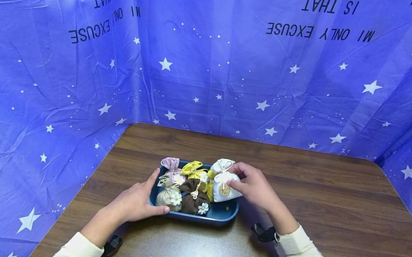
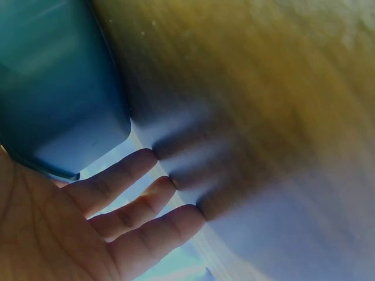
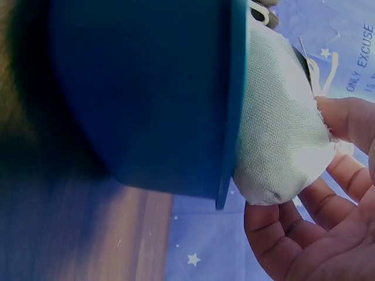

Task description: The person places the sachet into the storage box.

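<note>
A dark blue tray (image 1: pixel 199 219) on the table holds several small drawstring pouches. My right hand (image 1: pixel 257 187) grips a white pouch (image 1: pixel 226 190) at the tray's right end, thumb on the near side. In the right wrist view the pouch's woven cloth (image 3: pixel 281 117) shows beside the tray's rim (image 3: pixel 231 117), with the fingers (image 3: pixel 319 202) around its end. My left hand (image 1: pixel 134 200) rests against the tray's left end, its thumb at the front rim. Three of its fingers (image 2: pixel 137 175) stretch out beside the tray wall (image 2: pixel 64 88) in the left wrist view.
Inside the tray lie a brown pouch (image 1: pixel 194 203), a grey-beige pouch (image 1: pixel 167 196), a pink pouch (image 1: pixel 171 164) and a yellow pouch (image 1: pixel 193 171). More yellow cloth is partly hidden by the white pouch. The wooden table (image 1: pixel 322 187) meets a blue star-printed curtain (image 1: pixel 231 69) behind.
</note>
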Available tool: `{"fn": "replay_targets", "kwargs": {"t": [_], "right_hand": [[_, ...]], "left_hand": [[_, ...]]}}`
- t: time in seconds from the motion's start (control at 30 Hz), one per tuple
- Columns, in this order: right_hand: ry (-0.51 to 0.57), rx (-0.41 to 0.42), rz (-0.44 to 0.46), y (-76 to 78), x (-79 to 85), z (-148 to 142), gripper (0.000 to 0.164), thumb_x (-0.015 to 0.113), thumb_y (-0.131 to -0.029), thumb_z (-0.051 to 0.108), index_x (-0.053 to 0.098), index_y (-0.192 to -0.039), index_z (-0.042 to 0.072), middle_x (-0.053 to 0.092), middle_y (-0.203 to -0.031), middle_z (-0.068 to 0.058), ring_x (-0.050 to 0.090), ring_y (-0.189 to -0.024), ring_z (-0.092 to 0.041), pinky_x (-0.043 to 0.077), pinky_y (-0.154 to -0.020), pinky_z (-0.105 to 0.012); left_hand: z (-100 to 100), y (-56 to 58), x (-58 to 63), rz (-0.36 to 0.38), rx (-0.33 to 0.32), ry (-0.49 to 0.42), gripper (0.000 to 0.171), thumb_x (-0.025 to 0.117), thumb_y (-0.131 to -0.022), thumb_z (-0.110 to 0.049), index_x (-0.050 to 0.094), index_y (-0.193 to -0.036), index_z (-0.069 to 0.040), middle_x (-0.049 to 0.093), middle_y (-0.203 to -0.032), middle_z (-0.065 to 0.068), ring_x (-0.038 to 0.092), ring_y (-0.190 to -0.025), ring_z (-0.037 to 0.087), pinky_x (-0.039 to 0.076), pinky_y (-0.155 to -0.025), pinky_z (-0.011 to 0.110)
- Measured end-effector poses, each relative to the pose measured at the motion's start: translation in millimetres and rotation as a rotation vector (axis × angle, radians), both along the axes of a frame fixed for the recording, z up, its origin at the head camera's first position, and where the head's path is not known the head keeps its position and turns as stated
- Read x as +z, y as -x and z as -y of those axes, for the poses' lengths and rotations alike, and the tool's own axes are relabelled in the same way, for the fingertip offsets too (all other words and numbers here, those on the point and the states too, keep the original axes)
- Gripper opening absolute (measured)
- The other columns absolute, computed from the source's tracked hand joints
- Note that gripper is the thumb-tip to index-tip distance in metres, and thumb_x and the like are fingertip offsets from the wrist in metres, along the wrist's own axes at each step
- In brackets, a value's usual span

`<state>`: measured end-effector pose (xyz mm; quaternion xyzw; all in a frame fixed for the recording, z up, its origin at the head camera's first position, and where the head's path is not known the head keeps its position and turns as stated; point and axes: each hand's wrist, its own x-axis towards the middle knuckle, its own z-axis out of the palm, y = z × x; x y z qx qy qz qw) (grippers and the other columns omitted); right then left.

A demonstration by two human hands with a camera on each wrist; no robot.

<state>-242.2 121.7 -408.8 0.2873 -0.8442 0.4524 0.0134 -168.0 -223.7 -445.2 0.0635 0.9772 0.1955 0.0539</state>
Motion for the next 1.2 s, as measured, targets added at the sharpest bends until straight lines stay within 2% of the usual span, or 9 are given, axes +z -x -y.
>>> {"fn": "replay_targets", "kwargs": {"t": [0.33,0.67,1.0,1.2], "right_hand": [[-0.069,0.044,-0.039,-2.2,-5.0,16.3,0.019,0.076,-0.084,0.008,0.067,-0.100,0.012,0.065,-0.092,0.004,0.059,-0.084,-0.013,0.050,-0.077,-0.035],[-0.131,0.042,-0.148,-8.1,-7.6,26.9,0.020,0.076,-0.081,0.008,0.066,-0.098,0.013,0.065,-0.093,0.005,0.056,-0.084,-0.014,0.046,-0.076,-0.034],[-0.124,0.051,-0.131,-16.2,-15.9,34.6,0.019,0.077,-0.082,0.010,0.066,-0.098,0.014,0.063,-0.092,0.006,0.055,-0.081,-0.011,0.047,-0.073,-0.031],[-0.147,0.040,-0.154,-18.7,-17.3,33.5,0.020,0.078,-0.081,0.012,0.066,-0.096,0.015,0.063,-0.092,0.006,0.055,-0.082,-0.011,0.047,-0.074,-0.031]], "left_hand": [[-0.6,1.3,-2.1,0.009,0.008,-0.004,0.125,0.071,-0.071,-0.075,0.008,-0.161,-0.014,0.057,-0.130,0.030,0.055,-0.120,0.043,0.044,-0.096,0.057],[-0.4,0.4,-1.4,0.008,0.011,0.000,0.126,0.071,-0.070,-0.076,0.009,-0.161,-0.013,0.057,-0.130,0.031,0.055,-0.120,0.043,0.045,-0.096,0.056],[0.2,0.0,-1.2,0.002,0.005,0.003,0.127,0.069,-0.070,-0.077,0.009,-0.160,-0.011,0.060,-0.126,0.030,0.057,-0.117,0.042,0.046,-0.095,0.055],[-0.5,0.8,-1.3,-0.002,-0.003,0.001,0.127,0.069,-0.070,-0.078,0.009,-0.161,-0.012,0.060,-0.125,0.029,0.057,-0.117,0.041,0.046,-0.094,0.055]]}}
